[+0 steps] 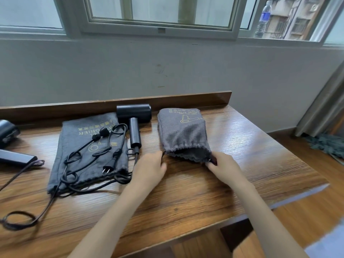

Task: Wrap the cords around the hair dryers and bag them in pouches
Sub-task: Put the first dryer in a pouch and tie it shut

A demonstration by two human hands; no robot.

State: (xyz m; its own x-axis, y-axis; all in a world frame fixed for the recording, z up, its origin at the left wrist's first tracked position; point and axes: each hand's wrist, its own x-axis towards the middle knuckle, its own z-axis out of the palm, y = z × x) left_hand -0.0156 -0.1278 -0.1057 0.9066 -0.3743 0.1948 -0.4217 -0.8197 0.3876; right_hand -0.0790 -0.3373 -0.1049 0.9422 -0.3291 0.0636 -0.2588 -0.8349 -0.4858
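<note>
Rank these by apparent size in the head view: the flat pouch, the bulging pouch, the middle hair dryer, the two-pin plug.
1. flat pouch
2. bulging pouch
3. middle hair dryer
4. two-pin plug
All four lie at similar depth, so nearness hardly skews this order.

The one camera rides on my head, looking forward and down over the wooden surface toward the wall and window at 12 o'clock. It sits close: my forearms come in from 6 o'clock, and my left hand and right hand land near mid-frame, at the pouch. The wide lens bows the surface's edges, and floor shows at 4 o'clock.
</note>
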